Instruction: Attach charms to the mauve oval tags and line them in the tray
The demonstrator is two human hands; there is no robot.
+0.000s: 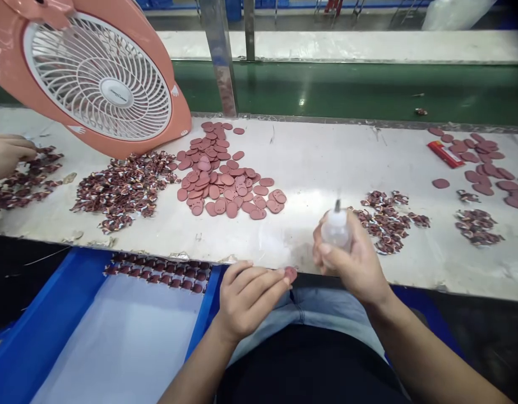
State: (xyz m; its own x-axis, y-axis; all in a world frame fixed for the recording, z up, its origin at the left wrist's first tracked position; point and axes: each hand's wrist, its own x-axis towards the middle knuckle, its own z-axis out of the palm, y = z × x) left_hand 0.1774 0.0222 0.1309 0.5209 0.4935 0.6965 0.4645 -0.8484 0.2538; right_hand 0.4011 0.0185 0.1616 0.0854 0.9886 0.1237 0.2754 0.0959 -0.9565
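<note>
My left hand pinches a small reddish oval disc at the table's front edge. In my right hand is a translucent squeeze bottle, its dark thin tip pointing up and slightly blurred. Beyond my left hand spreads a heap of flat reddish oval discs, some with small holes or dots. Just right of the bottle lies a cluster of small brown-and-white figured pieces. A bigger pile of like pieces sits to the left of the discs.
A salmon-coloured fan stands at the back left. Another person's hand reaches over pieces at the far left. Below the edge, a blue tray holds rows of assembled pieces. More discs and a red packet lie right; a green belt runs behind.
</note>
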